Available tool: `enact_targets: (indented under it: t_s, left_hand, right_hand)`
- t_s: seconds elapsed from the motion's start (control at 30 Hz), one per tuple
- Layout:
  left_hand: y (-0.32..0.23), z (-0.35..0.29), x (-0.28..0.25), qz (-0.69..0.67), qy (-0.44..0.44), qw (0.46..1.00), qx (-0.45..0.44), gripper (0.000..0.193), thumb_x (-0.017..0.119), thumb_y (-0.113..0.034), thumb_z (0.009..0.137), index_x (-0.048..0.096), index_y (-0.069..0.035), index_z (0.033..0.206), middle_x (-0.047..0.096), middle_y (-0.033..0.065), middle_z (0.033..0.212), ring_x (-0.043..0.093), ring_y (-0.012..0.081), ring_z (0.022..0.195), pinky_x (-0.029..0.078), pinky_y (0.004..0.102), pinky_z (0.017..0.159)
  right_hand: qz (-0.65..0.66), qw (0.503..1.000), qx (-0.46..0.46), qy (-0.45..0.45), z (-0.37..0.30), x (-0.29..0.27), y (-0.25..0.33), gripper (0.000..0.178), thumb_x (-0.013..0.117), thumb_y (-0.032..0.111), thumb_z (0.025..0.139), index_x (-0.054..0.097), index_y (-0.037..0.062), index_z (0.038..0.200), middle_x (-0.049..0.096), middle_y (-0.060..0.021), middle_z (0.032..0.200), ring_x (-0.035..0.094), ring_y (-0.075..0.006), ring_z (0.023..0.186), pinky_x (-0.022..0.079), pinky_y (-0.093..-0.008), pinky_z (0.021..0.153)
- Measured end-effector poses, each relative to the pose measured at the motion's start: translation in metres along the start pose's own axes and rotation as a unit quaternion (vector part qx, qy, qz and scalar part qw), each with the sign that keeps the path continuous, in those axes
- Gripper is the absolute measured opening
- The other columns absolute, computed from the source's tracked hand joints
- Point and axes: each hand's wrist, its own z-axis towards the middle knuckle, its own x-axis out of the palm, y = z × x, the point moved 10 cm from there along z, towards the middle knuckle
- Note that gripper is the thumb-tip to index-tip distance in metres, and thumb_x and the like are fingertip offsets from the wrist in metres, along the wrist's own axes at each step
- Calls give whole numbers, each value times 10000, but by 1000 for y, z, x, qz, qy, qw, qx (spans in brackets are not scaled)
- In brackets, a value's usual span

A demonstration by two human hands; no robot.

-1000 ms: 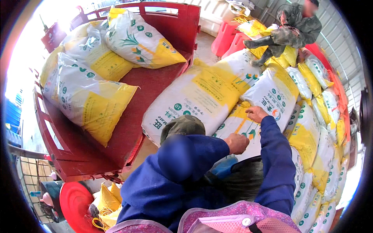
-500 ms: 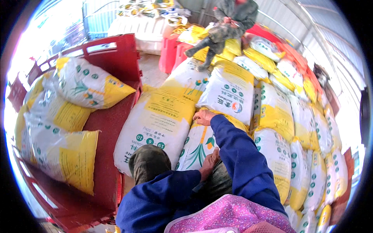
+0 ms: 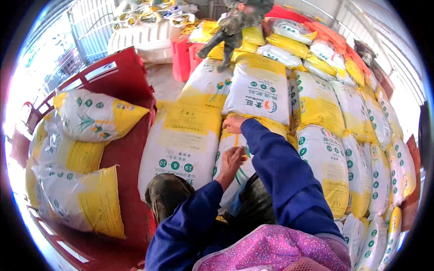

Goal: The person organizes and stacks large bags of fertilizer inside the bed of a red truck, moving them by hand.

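Note:
My left hand point(image 3: 232, 161) is over the white and yellow sack point(image 3: 224, 178) in front of me, its fingers loosely bent and apart. Just beyond it, my right hand point(image 3: 234, 123) lies at the far edge of that same sack, fingers curled down; what they hold, if anything, is hidden. Another printed sack point(image 3: 257, 92) lies directly beyond my right hand. On the left is a long white and yellow sack point(image 3: 181, 140). My knees, in dark trousers, are bent below my hands.
Sacks point(image 3: 323, 167) stand in stacked rows on the right. More sacks point(image 3: 74, 194) lie in the red metal truck bed point(image 3: 122, 167) at left. A seated person point(image 3: 233, 27) is at the far side, near red plastic barriers point(image 3: 181, 61) and a white tank point(image 3: 140, 43).
My left hand has risen from beside my knee and moved forward, nearer my right hand. My right hand stays at the sack's far edge. The view has shifted slightly.

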Motion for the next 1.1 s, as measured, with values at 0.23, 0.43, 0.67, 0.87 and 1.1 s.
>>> enact_targets:
  t_s: [0.23, 0.43, 0.67, 0.87, 1.1]
  left_hand:
    - [40, -47, 21, 427, 111, 824, 356, 419, 509, -45, 860, 456, 27, 1269, 512, 232, 1213, 472, 328, 1190, 397, 400, 994]
    - [-42, -58, 24, -50, 114, 992, 27, 272, 534, -227, 941, 589, 18, 1046, 640, 66, 922, 598, 146, 782, 479, 256, 728]
    - [21, -5, -19, 103, -52, 989, 93, 318, 499, -270, 961, 569, -9, 1129, 606, 100, 1085, 583, 218, 917, 474, 308, 800]
    - [114, -66, 44, 122, 89, 986, 67, 368, 424, -277, 996, 464, -25, 1261, 559, 76, 1172, 542, 155, 1019, 454, 288, 831]
    - [-22, -36, 26, 118, 69, 988, 70, 467, 517, -373, 953, 582, 60, 1115, 636, 72, 946, 597, 146, 802, 482, 268, 699]
  right_hand:
    - [6, 997, -66, -34, 33, -8, 46, 323, 567, 212, 729, 693, 67, 988, 678, -169, 971, 647, -323, 912, 507, -396, 821]
    - [-36, 998, -19, -47, 33, -7, 17, 301, 560, 149, 667, 733, 104, 910, 692, -149, 923, 662, -312, 872, 520, -402, 798]
    - [-81, 995, 44, -46, 25, -12, 16, 265, 568, 159, 675, 731, 134, 882, 688, -155, 915, 657, -323, 876, 522, -420, 776]
    - [-73, 984, -165, -4, 33, 11, 40, 279, 605, 244, 720, 680, 88, 939, 662, -180, 917, 632, -332, 847, 497, -434, 728]
    - [35, 993, -56, -98, -1, -27, -13, 217, 614, 213, 739, 705, 68, 872, 675, -190, 846, 661, -331, 797, 518, -407, 735]
